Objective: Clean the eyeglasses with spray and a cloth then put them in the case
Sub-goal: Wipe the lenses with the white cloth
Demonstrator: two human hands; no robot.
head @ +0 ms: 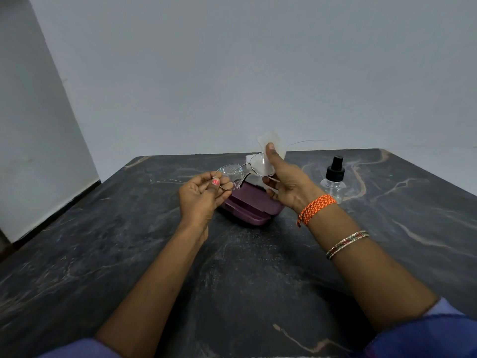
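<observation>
Thin metal-framed eyeglasses (pixel 233 171) hang in the air above the table, and the left lens is speckled with droplets. My left hand (pixel 201 195) pinches the left lens rim between thumb and fingers. My right hand (pixel 284 182) pinches a white cloth (pixel 271 140) around the right lens, thumb on top. One thin temple arm sticks out to the right behind the cloth. A purple glasses case (pixel 251 206) lies open on the table right under both hands. The clear spray bottle (pixel 333 183) with a black nozzle stands to the right of my right hand.
The dark marble table (pixel 245 267) runs to a pale wall at the back. Something white (pixel 249 158) peeks out behind the glasses at the table's far edge. The table's left edge drops off beside a white wall.
</observation>
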